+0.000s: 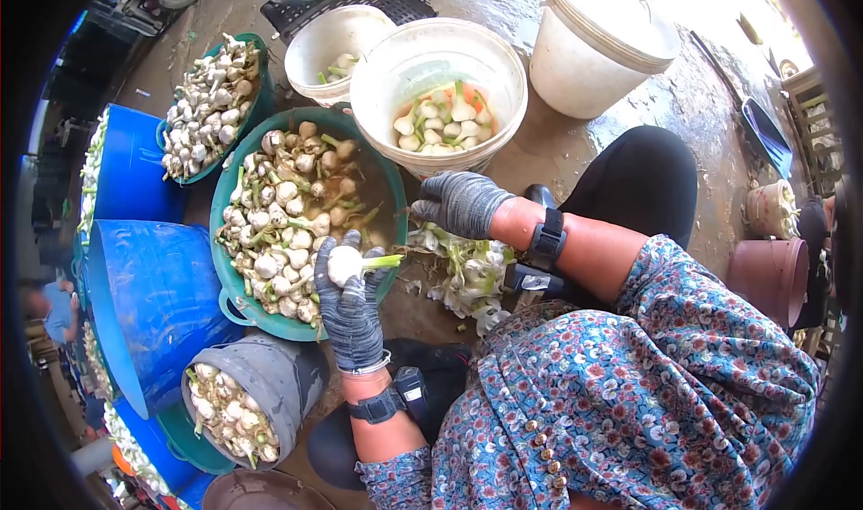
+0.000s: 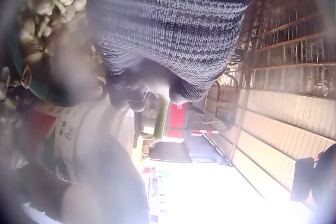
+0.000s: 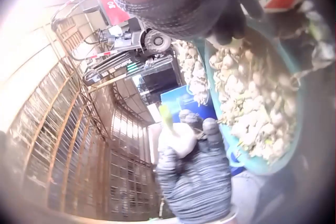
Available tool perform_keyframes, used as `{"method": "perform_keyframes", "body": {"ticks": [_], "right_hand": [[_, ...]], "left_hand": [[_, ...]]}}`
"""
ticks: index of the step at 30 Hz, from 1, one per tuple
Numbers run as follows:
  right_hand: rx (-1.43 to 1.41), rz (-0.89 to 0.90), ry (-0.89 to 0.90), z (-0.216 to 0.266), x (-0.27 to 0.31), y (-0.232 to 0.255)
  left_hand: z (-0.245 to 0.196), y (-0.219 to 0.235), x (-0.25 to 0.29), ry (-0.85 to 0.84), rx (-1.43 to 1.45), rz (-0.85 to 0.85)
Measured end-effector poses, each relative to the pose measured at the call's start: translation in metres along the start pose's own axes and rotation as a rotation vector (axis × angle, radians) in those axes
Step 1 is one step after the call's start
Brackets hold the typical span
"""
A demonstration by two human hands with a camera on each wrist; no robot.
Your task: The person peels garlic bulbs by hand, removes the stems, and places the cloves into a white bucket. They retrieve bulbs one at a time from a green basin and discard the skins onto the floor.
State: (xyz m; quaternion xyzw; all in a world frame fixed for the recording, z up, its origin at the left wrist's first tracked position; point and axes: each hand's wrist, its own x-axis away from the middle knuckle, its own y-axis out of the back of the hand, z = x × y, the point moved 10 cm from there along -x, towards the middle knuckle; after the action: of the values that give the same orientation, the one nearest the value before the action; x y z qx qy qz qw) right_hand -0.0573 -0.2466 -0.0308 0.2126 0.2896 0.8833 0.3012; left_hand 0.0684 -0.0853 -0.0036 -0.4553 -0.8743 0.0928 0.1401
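Note:
A white garlic bulb (image 1: 344,265) with a short green stem sits in my gloved left hand (image 1: 349,317), thumb and fingers curled about it. The stem points right in the head view. This hand is over the near right side of a green tub (image 1: 390,186) that holds many garlic bulbs in murky water. My gloved right hand (image 1: 463,206) is beside the tub's right rim, fingers loosely bent, with nothing visible in it. Below it lies a pile of pale peels (image 1: 472,276). The right wrist view also shows the bulb, held in the left hand's fingers.
Beyond the right hand stands a white bucket (image 1: 373,106) with cleaner bulbs at its bottom. Another white bucket (image 1: 310,47) and a lidded one (image 1: 575,70) stand behind. Left are blue containers (image 1: 162,294), a grey bucket (image 1: 301,389) of garlic and a second garlic-filled tub (image 1: 261,97).

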Motion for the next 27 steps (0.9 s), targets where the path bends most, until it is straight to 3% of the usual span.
{"method": "perform_keyframes", "body": {"ticks": [3,5,6,8,10,12,17,20,22,23,24,26,27], "right_hand": [[0.059,0.105,-0.062,0.013,0.004,0.002],[0.095,-0.050,0.287,0.061,0.016,0.021],[0.095,-0.051,0.287,0.063,0.018,0.018],[-0.131,-0.180,0.547,0.089,0.036,0.027],[-0.154,-0.211,0.593,0.099,0.044,0.028],[0.034,-0.191,0.648,0.112,0.051,0.022],[0.095,-0.213,0.549,0.109,0.047,0.020],[-0.047,-0.195,0.481,0.100,0.039,0.020],[-0.342,-0.156,0.102,0.061,0.021,0.012],[-0.508,-0.151,0.070,0.039,0.009,-0.002],[-0.709,-0.073,-0.080,0.023,0.004,-0.011],[-0.743,0.046,-0.260,0.005,0.004,-0.017],[-0.603,0.133,-0.229,0.003,0.002,-0.019]], "left_hand": [[0.005,-0.002,-0.003,0.000,-0.072,0.037],[0.003,-0.003,-0.005,-0.060,-0.142,0.052],[0.004,-0.003,-0.005,-0.059,-0.142,0.053],[-0.012,-0.007,0.000,-0.171,-0.465,0.014],[-0.010,-0.011,0.001,-0.129,-0.453,-0.006],[-0.002,-0.010,0.000,-0.128,-0.427,-0.010],[0.000,-0.013,0.003,-0.132,-0.455,0.014],[-0.009,-0.019,0.004,-0.178,-0.492,0.022],[-0.011,-0.017,0.005,-0.144,-0.277,0.013],[-0.015,-0.017,0.007,-0.134,-0.292,0.016],[-0.014,-0.015,0.006,-0.137,-0.293,0.013],[-0.003,-0.011,0.002,-0.094,0.075,0.044],[-0.003,-0.009,0.001,-0.111,0.113,0.039]]}}
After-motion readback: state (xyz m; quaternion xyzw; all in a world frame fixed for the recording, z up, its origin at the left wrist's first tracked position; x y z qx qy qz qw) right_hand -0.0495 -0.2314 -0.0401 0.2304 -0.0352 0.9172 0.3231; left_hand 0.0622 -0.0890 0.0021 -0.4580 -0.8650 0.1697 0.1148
